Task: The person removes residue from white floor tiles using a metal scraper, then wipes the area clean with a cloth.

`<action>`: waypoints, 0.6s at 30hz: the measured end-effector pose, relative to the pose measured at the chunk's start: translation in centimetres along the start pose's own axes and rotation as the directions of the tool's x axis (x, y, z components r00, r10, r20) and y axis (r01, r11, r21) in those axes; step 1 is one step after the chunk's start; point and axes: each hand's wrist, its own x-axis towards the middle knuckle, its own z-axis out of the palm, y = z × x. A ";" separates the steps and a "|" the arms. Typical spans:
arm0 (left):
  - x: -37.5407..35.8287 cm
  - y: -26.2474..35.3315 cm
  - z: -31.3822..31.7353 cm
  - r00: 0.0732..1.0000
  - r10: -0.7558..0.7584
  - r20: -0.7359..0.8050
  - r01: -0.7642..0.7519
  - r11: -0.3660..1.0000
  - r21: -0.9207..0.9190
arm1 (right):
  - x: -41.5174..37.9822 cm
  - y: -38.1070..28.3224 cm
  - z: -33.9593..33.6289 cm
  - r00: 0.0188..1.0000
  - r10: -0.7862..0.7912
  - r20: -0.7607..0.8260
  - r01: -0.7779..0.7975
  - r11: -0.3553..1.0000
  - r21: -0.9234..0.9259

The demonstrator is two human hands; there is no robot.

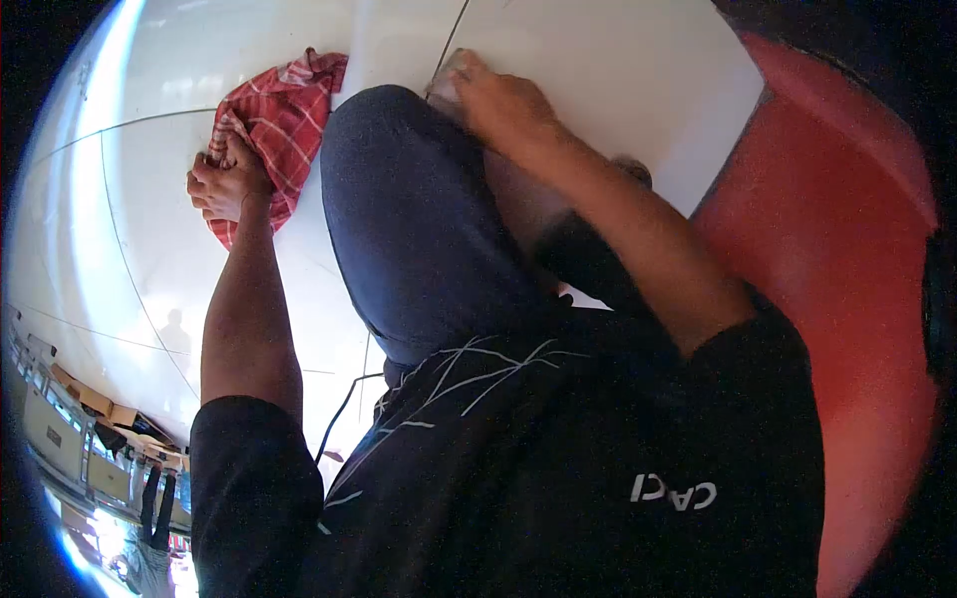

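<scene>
A red checked cloth (282, 125) with white lines lies crumpled on white floor tiles (608, 60). My left hand (231, 184) rests at its near left side, fingers curled into the fabric. Beyond my bent knee, my right hand (503, 108) is down close to the tiles beside a dark tile joint. Its fingers are closed around a small pale greyish thing (445, 93), partly hidden and smeared by motion, so its kind cannot be told.
My knee in dark trousers (399, 199) stands between my two arms. A red surface (847, 199) borders the tiles on the right. At the far lower left are a metal rack (60, 429), cardboard boxes (95, 399) and a standing person (150, 558).
</scene>
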 end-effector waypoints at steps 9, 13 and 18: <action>-0.1 -0.3 0.4 1.000 0.010 -0.020 -0.010 1.000 -0.002 | -3.0 1.7 0.6 0.992 0.125 -0.019 -0.124 0.991 0.048; -0.1 -0.2 0.2 1.000 0.003 -0.021 -0.003 1.000 -0.012 | -0.3 1.3 -1.1 0.992 0.118 0.048 -0.119 0.992 0.028; 0.2 -0.6 0.7 0.999 0.010 -0.034 -0.010 1.000 0.008 | -5.3 2.0 2.9 0.981 0.155 -0.117 -0.157 0.988 -0.008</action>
